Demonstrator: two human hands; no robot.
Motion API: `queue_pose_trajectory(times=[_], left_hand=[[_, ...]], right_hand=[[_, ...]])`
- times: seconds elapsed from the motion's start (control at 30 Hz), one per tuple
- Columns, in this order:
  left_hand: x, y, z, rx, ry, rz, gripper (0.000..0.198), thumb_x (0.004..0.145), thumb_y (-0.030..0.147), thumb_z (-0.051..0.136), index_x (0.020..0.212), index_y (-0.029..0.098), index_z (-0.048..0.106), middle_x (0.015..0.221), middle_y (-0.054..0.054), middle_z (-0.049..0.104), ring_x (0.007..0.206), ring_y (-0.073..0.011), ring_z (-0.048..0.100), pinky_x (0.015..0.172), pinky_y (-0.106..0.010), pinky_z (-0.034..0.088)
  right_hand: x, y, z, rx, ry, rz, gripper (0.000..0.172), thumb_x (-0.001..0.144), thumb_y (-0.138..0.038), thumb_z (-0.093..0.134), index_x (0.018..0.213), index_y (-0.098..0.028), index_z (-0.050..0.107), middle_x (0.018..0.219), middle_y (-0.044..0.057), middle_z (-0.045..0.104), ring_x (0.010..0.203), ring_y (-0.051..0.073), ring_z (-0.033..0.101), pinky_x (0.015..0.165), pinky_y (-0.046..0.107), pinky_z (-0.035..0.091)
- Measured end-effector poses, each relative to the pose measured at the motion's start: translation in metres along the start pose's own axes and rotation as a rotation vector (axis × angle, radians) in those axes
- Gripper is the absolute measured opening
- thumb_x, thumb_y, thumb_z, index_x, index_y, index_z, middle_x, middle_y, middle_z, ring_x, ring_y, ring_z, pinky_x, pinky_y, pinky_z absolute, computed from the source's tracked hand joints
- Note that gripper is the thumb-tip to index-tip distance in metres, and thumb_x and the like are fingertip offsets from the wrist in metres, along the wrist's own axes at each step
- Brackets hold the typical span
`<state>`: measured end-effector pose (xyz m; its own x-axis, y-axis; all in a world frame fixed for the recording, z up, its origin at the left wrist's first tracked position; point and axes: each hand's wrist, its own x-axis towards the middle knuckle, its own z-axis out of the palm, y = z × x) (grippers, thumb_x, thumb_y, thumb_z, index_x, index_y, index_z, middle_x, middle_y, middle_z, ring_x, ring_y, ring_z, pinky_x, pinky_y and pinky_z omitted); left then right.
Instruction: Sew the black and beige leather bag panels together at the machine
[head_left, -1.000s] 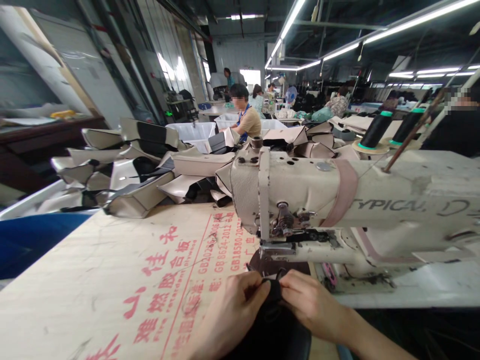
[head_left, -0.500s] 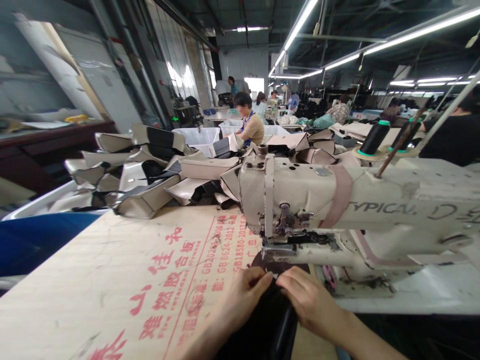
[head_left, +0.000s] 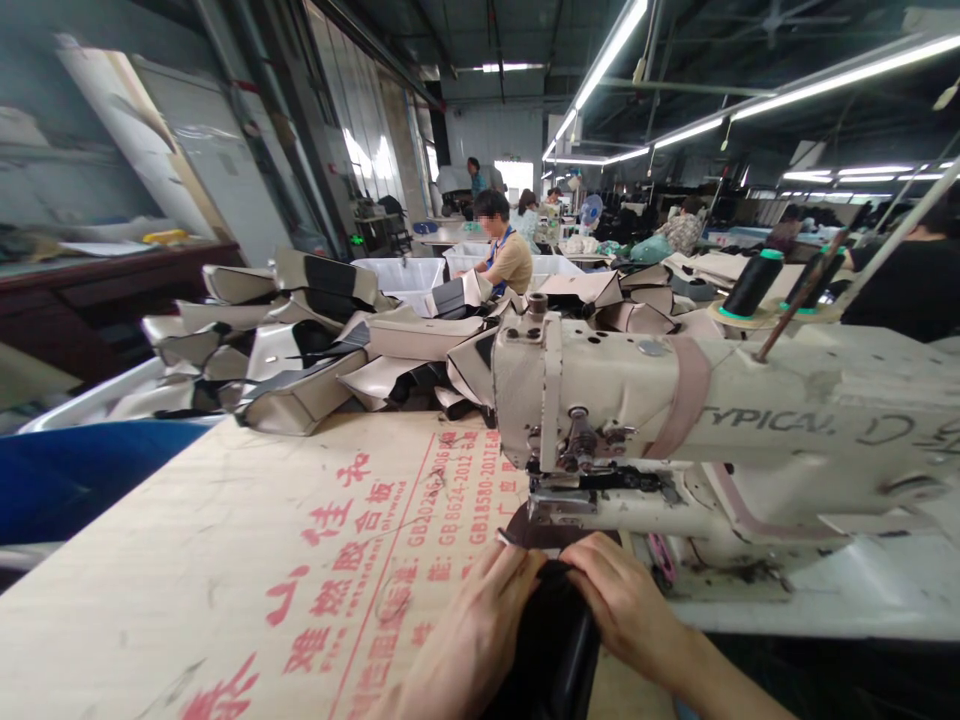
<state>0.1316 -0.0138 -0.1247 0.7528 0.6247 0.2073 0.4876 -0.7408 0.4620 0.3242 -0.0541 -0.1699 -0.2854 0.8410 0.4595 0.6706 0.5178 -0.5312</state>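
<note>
A black, smooth, leather-like piece point(head_left: 553, 650) hangs below the sewing machine head, between my two hands. My left hand point(head_left: 487, 610) is closed on its left upper edge, the back of the hand facing up. A small pale tip point(head_left: 510, 538) shows at these fingers; I cannot tell what it is. My right hand point(head_left: 626, 600) pinches the same piece at its right upper edge, thumb and fingers pressed together. Just beyond the fingertips is the sewing machine point(head_left: 600, 390) with its narrow arm point(head_left: 570, 505). A dark brown flap point(head_left: 517, 525) lies under that arm.
A plywood tabletop point(head_left: 300, 560) with red print spreads to the left. Behind it are piled beige and black sewn pieces point(head_left: 300, 390). Black thread spools point(head_left: 754, 285) stand behind the machine. A co-worker point(head_left: 506, 250) sits farther back near white bins point(head_left: 409, 280).
My left hand has turned over, its back now upward, and the pale tip shows at its fingers. My right hand keeps its pinch. The view has shifted slightly.
</note>
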Motion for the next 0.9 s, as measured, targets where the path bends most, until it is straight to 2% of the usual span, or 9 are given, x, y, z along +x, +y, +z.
queue_pose_trajectory(times=[0.1,0.2,0.37,0.53,0.63,0.7,0.77,0.83,0.9], left_hand=[[0.005,0.003,0.000,0.025,0.004,-0.005,0.030,0.083,0.005,0.036,0.097,0.019,0.058,0.106,-0.005,0.058,0.098,-0.0161,0.052,0.092,-0.030,0.046],[0.008,0.003,-0.002,0.033,-0.008,-0.018,0.027,0.086,0.008,0.034,0.092,0.018,0.059,0.099,-0.006,0.059,0.096,-0.0169,0.053,0.091,-0.032,0.045],[0.016,0.001,-0.005,-0.106,-0.047,-0.118,0.027,0.088,0.013,0.035,0.096,0.019,0.060,0.092,-0.004,0.060,0.087,-0.0147,0.056,0.083,-0.027,0.047],[0.013,-0.009,-0.009,-0.258,-0.052,-0.239,0.023,0.088,0.023,0.043,0.097,0.022,0.064,0.092,-0.002,0.062,0.088,-0.0141,0.058,0.083,-0.026,0.047],[-0.003,-0.025,-0.013,-0.337,-0.101,-0.238,0.028,0.086,0.031,0.048,0.111,0.026,0.060,0.110,-0.003,0.060,0.103,-0.0159,0.056,0.094,-0.029,0.043],[-0.017,-0.035,-0.012,-0.399,-0.145,-0.261,0.036,0.088,0.036,0.045,0.123,0.029,0.052,0.130,-0.003,0.050,0.119,-0.0183,0.047,0.103,-0.035,0.036],[-0.027,-0.042,-0.007,-0.472,-0.160,-0.312,0.040,0.090,0.039,0.038,0.128,0.030,0.046,0.139,-0.002,0.041,0.127,-0.0196,0.038,0.107,-0.039,0.029],[-0.029,-0.043,0.001,-0.533,-0.101,-0.374,0.042,0.091,0.042,0.033,0.128,0.027,0.047,0.136,-0.002,0.045,0.127,-0.0196,0.038,0.107,-0.040,0.028],[-0.022,-0.039,0.006,-0.525,0.014,-0.439,0.043,0.092,0.043,0.030,0.117,0.022,0.056,0.120,-0.003,0.060,0.116,-0.0199,0.050,0.102,-0.037,0.037]], right_hand=[[0.001,-0.001,-0.005,-0.064,-0.087,-0.048,0.029,0.089,-0.011,0.037,0.116,-0.014,0.045,0.102,0.009,0.054,0.095,0.019,0.049,0.084,0.033,0.045],[0.004,-0.002,-0.008,-0.105,-0.144,-0.052,0.031,0.088,-0.009,0.038,0.118,-0.013,0.045,0.102,0.010,0.053,0.095,0.019,0.048,0.084,0.034,0.045],[0.009,0.002,-0.008,-0.131,-0.171,-0.070,0.024,0.089,-0.007,0.035,0.108,-0.014,0.050,0.096,0.008,0.054,0.090,0.017,0.050,0.080,0.030,0.046],[0.007,0.005,-0.001,-0.134,-0.100,-0.074,0.023,0.091,-0.012,0.030,0.100,-0.015,0.052,0.089,0.007,0.054,0.084,0.017,0.049,0.072,0.030,0.044],[0.007,0.005,0.001,-0.130,-0.064,-0.090,0.024,0.092,-0.014,0.029,0.096,-0.015,0.053,0.086,0.007,0.054,0.082,0.017,0.049,0.070,0.029,0.043],[0.008,0.005,0.002,-0.135,-0.055,-0.090,0.025,0.092,-0.015,0.029,0.094,-0.015,0.054,0.086,0.007,0.055,0.082,0.017,0.050,0.071,0.029,0.043],[0.010,0.003,0.002,-0.138,-0.060,-0.086,0.026,0.092,-0.015,0.029,0.094,-0.015,0.054,0.087,0.007,0.055,0.082,0.017,0.050,0.071,0.029,0.043],[0.013,0.000,0.003,-0.131,-0.062,-0.070,0.026,0.092,-0.015,0.029,0.095,-0.015,0.055,0.087,0.007,0.056,0.082,0.018,0.051,0.071,0.030,0.043],[0.017,-0.004,0.005,-0.094,-0.027,-0.032,0.026,0.092,-0.015,0.030,0.094,-0.015,0.056,0.086,0.007,0.057,0.081,0.018,0.052,0.071,0.030,0.043]])
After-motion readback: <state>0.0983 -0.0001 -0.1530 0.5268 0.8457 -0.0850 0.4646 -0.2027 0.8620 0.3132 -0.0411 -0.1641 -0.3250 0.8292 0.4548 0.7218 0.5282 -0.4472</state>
